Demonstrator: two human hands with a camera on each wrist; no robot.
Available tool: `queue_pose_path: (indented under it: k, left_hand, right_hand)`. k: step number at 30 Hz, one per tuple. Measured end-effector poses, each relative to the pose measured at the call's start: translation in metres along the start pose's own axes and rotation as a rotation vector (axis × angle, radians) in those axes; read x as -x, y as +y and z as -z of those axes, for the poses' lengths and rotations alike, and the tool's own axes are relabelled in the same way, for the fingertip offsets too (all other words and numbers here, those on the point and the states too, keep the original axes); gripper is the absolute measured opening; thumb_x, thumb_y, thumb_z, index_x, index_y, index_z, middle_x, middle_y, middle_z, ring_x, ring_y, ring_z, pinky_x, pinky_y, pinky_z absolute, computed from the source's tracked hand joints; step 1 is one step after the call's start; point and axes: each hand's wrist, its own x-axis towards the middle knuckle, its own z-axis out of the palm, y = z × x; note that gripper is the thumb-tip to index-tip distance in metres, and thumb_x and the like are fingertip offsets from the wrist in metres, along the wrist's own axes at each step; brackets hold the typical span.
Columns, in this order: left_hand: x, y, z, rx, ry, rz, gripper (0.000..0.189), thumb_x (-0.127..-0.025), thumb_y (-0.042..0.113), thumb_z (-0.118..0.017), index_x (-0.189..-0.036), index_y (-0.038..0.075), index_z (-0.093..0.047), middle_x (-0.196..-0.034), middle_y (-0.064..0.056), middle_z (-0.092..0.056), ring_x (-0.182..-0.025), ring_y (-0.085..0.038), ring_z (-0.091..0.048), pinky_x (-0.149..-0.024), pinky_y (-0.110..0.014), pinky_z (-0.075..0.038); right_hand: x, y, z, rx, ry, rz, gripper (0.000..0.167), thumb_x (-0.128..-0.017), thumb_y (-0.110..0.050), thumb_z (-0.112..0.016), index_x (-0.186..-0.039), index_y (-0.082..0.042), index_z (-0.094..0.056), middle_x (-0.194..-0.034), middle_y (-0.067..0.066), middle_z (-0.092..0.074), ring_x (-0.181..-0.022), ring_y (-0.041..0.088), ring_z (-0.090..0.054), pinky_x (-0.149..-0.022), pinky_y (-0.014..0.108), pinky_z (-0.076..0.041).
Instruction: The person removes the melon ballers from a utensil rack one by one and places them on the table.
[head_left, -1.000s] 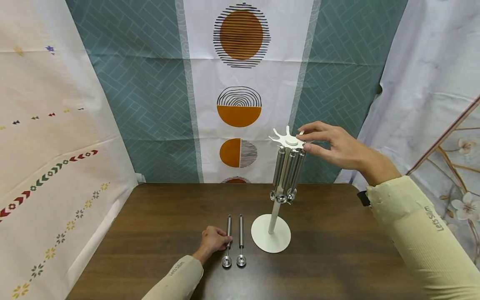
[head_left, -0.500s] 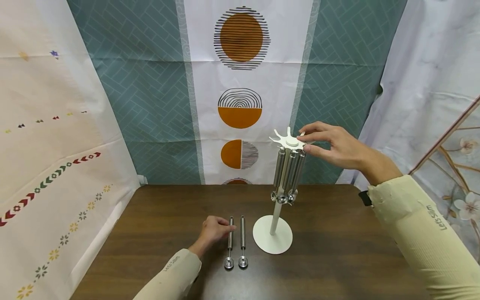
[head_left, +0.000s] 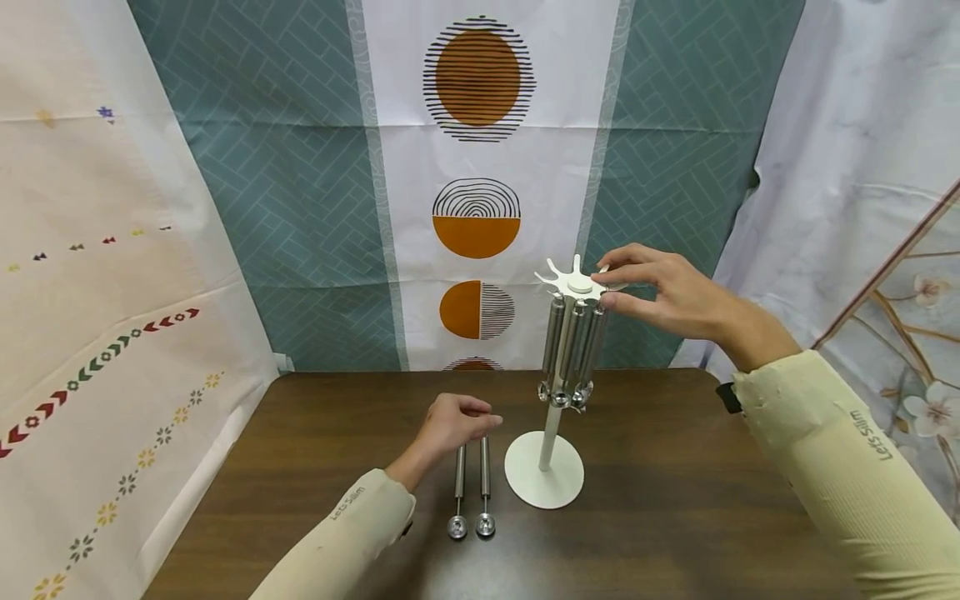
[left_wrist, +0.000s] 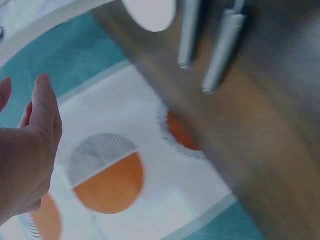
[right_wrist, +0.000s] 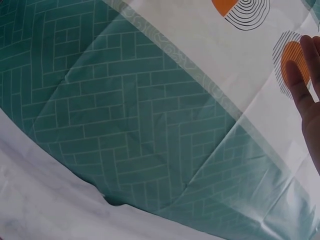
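Note:
Two metal scoops with long tubular handles and small round heads lie side by side on the table, the left scoop (head_left: 460,483) and the right scoop (head_left: 484,479). My left hand (head_left: 455,422) hovers over their handle ends, fingers loosely extended and holding nothing. The left wrist view has this hand (left_wrist: 30,145) apart from both handles. A white utensil stand (head_left: 579,284) with curved prongs carries several similar scoops (head_left: 573,346), hanging heads down. At the stand's top, my right hand (head_left: 660,287) pinches a prong on the right between thumb and fingers, partly hiding it.
The stand's round white base (head_left: 543,471) sits on the brown wooden table (head_left: 337,450), just right of the loose scoops. Behind the table hangs a patterned teal and white cloth (head_left: 300,208); pale cloths flank both sides.
My left hand has moved off the left scoop's handle, away from me and to the right, rising above the handle ends. The right hand stays at the stand's top.

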Motion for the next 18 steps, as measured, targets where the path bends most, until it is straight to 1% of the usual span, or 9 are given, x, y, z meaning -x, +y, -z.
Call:
queue_pose_path:
  k: [5,8,12,15,18]
  left_hand:
    - [-0.001,0.027,0.001,-0.042,-0.014,-0.044,0.030,-0.083,0.019,-0.083,-0.105,0.001,-0.075,-0.090,-0.006,-0.073,-0.072,-0.020,-0.072,-0.071,-0.035,-0.060]
    - [-0.001,0.041,0.002,-0.034,-0.026,-0.073,0.029,-0.084,0.019,-0.083,-0.106,0.003,-0.076,-0.092,-0.005,-0.074,-0.074,-0.019,-0.072,-0.074,-0.037,-0.060]
    - [0.001,0.057,0.001,-0.023,-0.024,-0.125,0.027,-0.084,0.020,-0.083,-0.106,0.006,-0.077,-0.094,-0.002,-0.075,-0.082,-0.015,-0.070,-0.079,-0.034,-0.058]
    - [0.001,0.067,-0.001,-0.009,-0.015,-0.172,0.028,-0.085,0.019,-0.082,-0.109,0.007,-0.076,-0.097,-0.002,-0.075,-0.090,-0.015,-0.069,-0.082,-0.031,-0.056]
    - [0.000,0.076,-0.004,0.029,-0.020,-0.225,0.031,-0.086,0.016,-0.080,-0.114,0.004,-0.074,-0.102,-0.006,-0.075,-0.095,-0.018,-0.069,-0.084,-0.031,-0.056]
  right_hand:
    - [0.000,0.000,-0.001,0.013,0.012,-0.013,0.031,-0.095,-0.024,-0.070,-0.119,-0.004,-0.073,-0.123,0.010,-0.060,-0.111,0.029,-0.057,-0.086,0.048,-0.045]
    - [0.000,0.000,-0.002,0.024,0.015,-0.033,0.031,-0.094,-0.024,-0.071,-0.118,-0.003,-0.073,-0.122,0.010,-0.060,-0.111,0.030,-0.057,-0.085,0.047,-0.046]
    - [0.000,-0.001,-0.002,0.030,0.021,-0.051,0.031,-0.092,-0.022,-0.073,-0.117,-0.004,-0.073,-0.121,0.008,-0.061,-0.111,0.030,-0.058,-0.085,0.048,-0.046]
    - [0.000,-0.001,-0.001,0.030,0.019,-0.030,0.032,-0.093,-0.024,-0.073,-0.118,-0.004,-0.073,-0.121,0.009,-0.061,-0.110,0.030,-0.058,-0.085,0.048,-0.046]
    - [0.001,-0.001,0.001,0.021,0.003,0.002,0.033,-0.094,-0.025,-0.070,-0.119,-0.003,-0.072,-0.122,0.010,-0.060,-0.111,0.030,-0.057,-0.087,0.049,-0.046]
